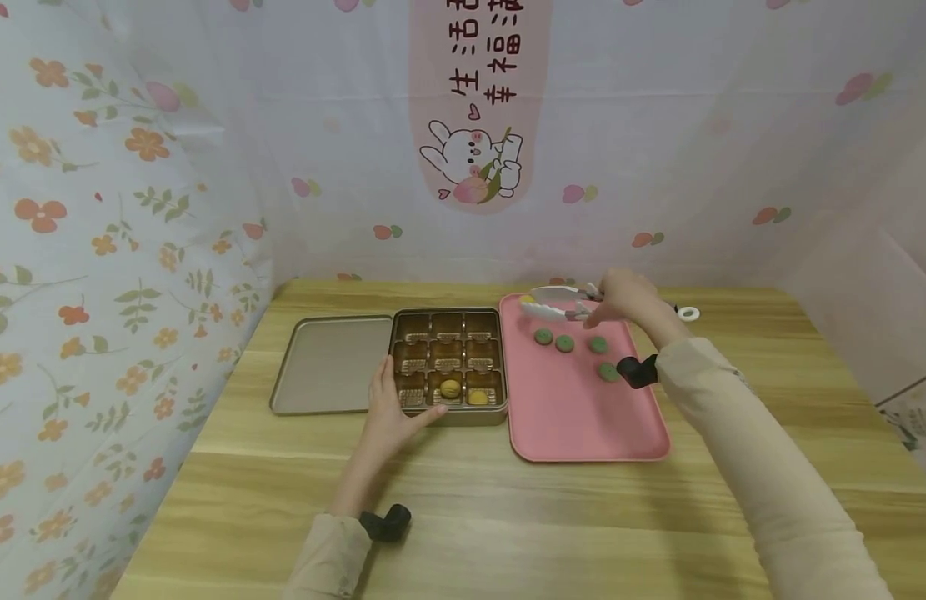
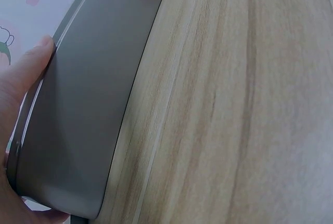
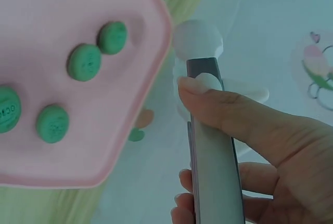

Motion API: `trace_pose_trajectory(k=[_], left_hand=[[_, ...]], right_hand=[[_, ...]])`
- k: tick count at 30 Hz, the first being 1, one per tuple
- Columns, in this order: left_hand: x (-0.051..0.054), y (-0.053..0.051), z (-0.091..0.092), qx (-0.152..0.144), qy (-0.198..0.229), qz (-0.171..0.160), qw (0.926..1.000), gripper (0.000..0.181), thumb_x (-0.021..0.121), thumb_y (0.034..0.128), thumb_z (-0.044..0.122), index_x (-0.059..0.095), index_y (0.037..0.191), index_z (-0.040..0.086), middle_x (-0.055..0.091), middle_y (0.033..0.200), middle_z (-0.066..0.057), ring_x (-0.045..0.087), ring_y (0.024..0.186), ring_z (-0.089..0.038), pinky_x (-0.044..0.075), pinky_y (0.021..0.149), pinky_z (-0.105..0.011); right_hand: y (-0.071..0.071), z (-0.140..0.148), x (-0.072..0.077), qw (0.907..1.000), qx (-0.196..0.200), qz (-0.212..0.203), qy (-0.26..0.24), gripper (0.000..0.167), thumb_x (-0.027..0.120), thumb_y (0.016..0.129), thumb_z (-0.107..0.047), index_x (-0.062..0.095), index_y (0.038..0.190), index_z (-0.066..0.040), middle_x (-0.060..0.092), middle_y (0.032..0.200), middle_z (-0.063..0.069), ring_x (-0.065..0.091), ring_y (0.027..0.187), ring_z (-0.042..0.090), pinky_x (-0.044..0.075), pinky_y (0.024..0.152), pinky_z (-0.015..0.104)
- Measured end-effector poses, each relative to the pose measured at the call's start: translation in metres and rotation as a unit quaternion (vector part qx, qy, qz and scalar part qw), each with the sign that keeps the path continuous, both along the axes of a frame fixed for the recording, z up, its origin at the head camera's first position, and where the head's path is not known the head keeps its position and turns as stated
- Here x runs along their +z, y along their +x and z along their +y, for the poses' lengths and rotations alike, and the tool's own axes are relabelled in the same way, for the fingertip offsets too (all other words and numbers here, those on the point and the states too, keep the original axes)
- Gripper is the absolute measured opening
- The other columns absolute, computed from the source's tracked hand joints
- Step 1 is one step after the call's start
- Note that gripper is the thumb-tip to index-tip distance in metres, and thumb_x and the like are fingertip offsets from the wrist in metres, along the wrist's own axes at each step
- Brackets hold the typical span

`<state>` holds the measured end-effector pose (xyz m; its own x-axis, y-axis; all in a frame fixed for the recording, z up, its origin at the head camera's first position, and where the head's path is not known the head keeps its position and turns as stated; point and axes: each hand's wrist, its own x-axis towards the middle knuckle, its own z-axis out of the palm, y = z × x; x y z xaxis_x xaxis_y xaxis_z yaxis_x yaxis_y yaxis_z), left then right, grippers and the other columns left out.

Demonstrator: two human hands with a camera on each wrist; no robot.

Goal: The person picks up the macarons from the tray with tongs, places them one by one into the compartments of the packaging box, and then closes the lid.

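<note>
My left hand (image 1: pixel 393 414) holds the front-left corner of a metal tin (image 1: pixel 447 310), thumb over the front rim and fingers along the left side. The tin (image 2: pixel 88 94) has nine compartments; in its front row a yellow-brown round piece (image 1: pixel 450 389) fills the middle one and a yellow piece (image 1: pixel 478 397) the right one. Above the far part of a pink tray (image 1: pixel 575 417), my right hand (image 1: pixel 629 302) grips tongs (image 3: pixel 216 151) with white tips. Beside those tips shows a yellow piece (image 1: pixel 527 299); whether they pinch it I cannot tell. Several green round cookies (image 1: pixel 564 343) lie on the tray.
The tin's flat lid (image 1: pixel 331 367) lies left of it on the wooden table (image 1: pixel 463 517). The pink tray stands against the tin's right side. Behind the table hangs a patterned cloth (image 1: pixel 342 167). A white ring (image 1: pixel 688 313) at the tongs' end shows past the right wrist.
</note>
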<state>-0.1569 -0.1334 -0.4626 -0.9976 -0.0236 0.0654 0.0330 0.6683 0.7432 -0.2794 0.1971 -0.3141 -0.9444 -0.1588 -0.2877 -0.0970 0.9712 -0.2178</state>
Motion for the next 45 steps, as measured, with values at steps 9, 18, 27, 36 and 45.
trace_pose_trajectory(k=[9, 18, 27, 36, 45], left_hand=[[0.000, -0.002, -0.001, 0.008, 0.001, -0.009, 0.9999, 0.125, 0.076, 0.0630, 0.054, -0.005, 0.147, 0.010, 0.003, 0.152, -0.022, 0.008, 0.139, -0.040, 0.020, 0.109, -0.057], [0.001, 0.001, 0.000, 0.009, 0.014, -0.008, 0.9998, 0.128, 0.076, 0.0642, 0.051, -0.015, 0.146, 0.016, 0.000, 0.152, -0.023, 0.004, 0.139, -0.041, 0.018, 0.109, -0.060], [0.003, 0.001, 0.001, 0.011, 0.017, -0.018, 0.9996, 0.128, 0.076, 0.0642, 0.051, -0.015, 0.146, 0.012, -0.002, 0.152, -0.024, 0.003, 0.139, -0.043, 0.016, 0.108, -0.060], [0.002, 0.001, 0.001, 0.012, 0.030, -0.026, 0.9991, 0.129, 0.077, 0.0644, 0.051, -0.019, 0.145, 0.018, -0.001, 0.152, -0.023, 0.005, 0.139, -0.041, 0.019, 0.108, -0.060], [0.001, 0.000, -0.001, 0.011, 0.032, -0.025, 0.9991, 0.128, 0.077, 0.0635, 0.051, -0.014, 0.146, 0.015, 0.000, 0.152, -0.023, 0.005, 0.139, -0.040, 0.018, 0.109, -0.058]], right_hand=[[0.015, -0.014, 0.006, 0.9979, 0.049, 0.040, -0.010, 0.044, 0.078, 0.068, -0.032, 0.040, 0.060, -0.012, 0.029, 0.057, -0.004, 0.032, 0.058, 0.015, 0.025, 0.054, 0.028], [0.029, -0.049, 0.004, 0.9951, 0.089, 0.043, 0.006, 0.041, 0.078, 0.069, -0.033, 0.065, 0.094, -0.003, 0.062, 0.087, 0.011, 0.052, 0.067, 0.020, 0.038, 0.052, 0.027], [0.047, -0.090, -0.008, 0.9892, 0.141, 0.039, -0.001, 0.045, 0.079, 0.068, -0.030, 0.065, 0.101, -0.004, 0.064, 0.088, 0.007, 0.057, 0.072, 0.019, 0.044, 0.055, 0.026], [0.067, -0.124, -0.010, 0.9753, 0.204, 0.072, 0.045, 0.059, 0.080, 0.066, -0.034, 0.063, 0.115, -0.006, 0.063, 0.108, 0.011, 0.060, 0.095, 0.029, 0.053, 0.067, 0.036], [0.072, -0.136, -0.018, 0.9734, 0.211, 0.070, 0.055, 0.054, 0.081, 0.065, -0.035, 0.066, 0.108, -0.007, 0.061, 0.099, 0.008, 0.058, 0.089, 0.027, 0.053, 0.066, 0.036]])
